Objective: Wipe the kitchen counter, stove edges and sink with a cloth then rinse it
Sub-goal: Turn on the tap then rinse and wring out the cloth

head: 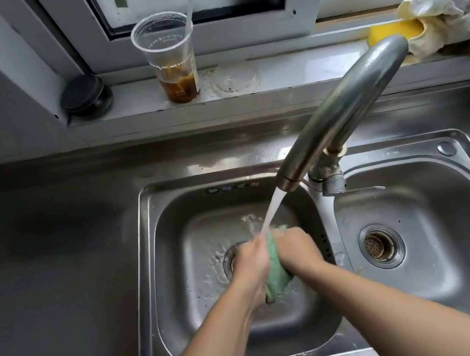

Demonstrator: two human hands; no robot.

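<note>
A green cloth (276, 274) is bunched between my two hands over the left basin of the steel double sink (154, 223). My left hand (250, 264) grips its left side and my right hand (296, 250) grips its right side. Water streams from the faucet spout (341, 112) onto the top of the cloth and my fingers. Part of the left drain shows behind my left hand.
The right basin has an open drain strainer (381, 246). The steel counter (40, 275) stretches left. On the window sill stand a plastic cup (171, 54) with brown liquid and a straw, a clear lid (235, 79), a dark round container (86, 97), and rags with yellow sponges (448, 5).
</note>
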